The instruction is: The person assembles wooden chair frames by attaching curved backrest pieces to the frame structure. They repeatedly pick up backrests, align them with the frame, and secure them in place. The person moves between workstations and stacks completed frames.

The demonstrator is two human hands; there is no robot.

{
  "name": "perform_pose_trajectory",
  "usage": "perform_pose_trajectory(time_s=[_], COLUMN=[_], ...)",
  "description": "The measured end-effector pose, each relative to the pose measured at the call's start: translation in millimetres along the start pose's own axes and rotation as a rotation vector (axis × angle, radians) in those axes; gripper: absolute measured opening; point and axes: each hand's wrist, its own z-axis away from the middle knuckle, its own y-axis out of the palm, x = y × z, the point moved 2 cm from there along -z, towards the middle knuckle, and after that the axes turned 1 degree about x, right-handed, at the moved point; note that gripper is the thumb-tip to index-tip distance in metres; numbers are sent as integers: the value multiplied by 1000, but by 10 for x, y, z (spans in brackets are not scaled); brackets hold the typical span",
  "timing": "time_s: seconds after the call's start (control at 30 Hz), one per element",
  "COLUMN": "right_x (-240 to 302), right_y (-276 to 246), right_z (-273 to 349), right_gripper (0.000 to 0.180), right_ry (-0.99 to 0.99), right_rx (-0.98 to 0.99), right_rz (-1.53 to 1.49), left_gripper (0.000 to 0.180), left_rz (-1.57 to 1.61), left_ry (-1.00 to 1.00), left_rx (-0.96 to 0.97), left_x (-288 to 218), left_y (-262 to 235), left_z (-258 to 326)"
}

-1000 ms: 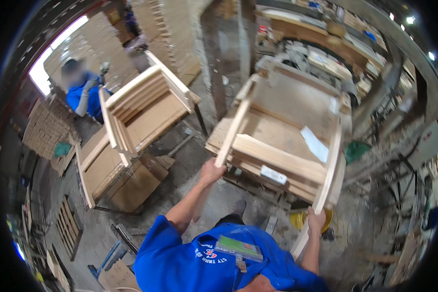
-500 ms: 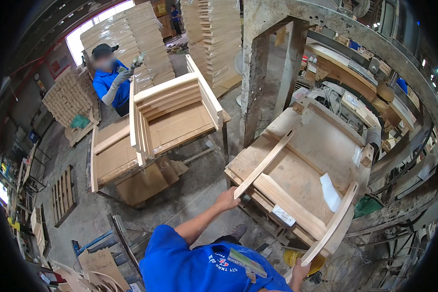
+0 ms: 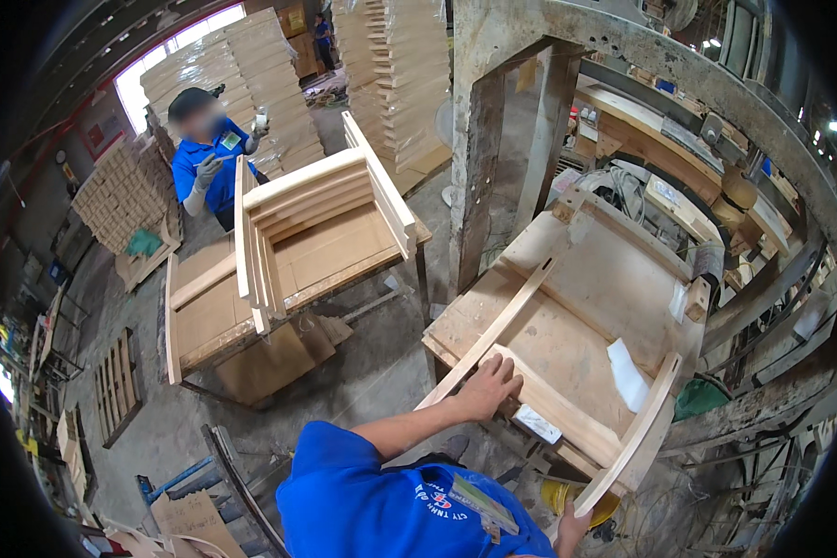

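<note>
A pale wooden chair-like frame rests on the worn wooden workbench (image 3: pixel 577 237): a long slotted rail (image 3: pixel 493 339) on the left, a curved slotted rail (image 3: pixel 637 437) on the right, and a thick crosspiece (image 3: pixel 567 409) between them. My left hand (image 3: pixel 486 388) lies over the crosspiece's left end, beside the left rail, fingers apart and slightly bent. At the near end of the curved rail, my right hand (image 3: pixel 573 532) is closed around the wood. A white block (image 3: pixel 538 423) sits at the bench's front edge, close to my left hand.
White foam (image 3: pixel 631 375) lies on the bench. Heavy metal posts (image 3: pixel 479 177) rise behind it. Across the aisle, a co-worker (image 3: pixel 209 167) in gloves stands at a table bearing stacked wooden frames (image 3: pixel 316 195). A yellow bucket (image 3: pixel 604 507) is on the floor near my right hand.
My left hand has let go of the left rail's near end and moved up and right onto the crosspiece. My right hand keeps its hold. The co-worker's hands have shifted.
</note>
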Motion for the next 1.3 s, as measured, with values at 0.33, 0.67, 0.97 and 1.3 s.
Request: perform_pose_trajectory(time_s=[0.33, 0.67, 0.97, 1.3], right_x=[-158, -230, -15, 68], right_y=[9, -17, 51, 12], right_z=[-72, 10, 123, 64], right_gripper=[57, 58, 60, 48], right_ry=[-10, 29, 99, 66], right_rx=[-9, -35, -50, -140], right_rz=[-25, -30, 27, 219], left_gripper=[59, 50, 58, 81], left_rz=[-30, -75, -121, 20], left_ry=[116, 120, 255, 268], left_rx=[-13, 135, 243, 357], left_x=[189, 175, 255, 344], left_y=[89, 98, 256, 175], left_z=[-346, -524, -614, -740])
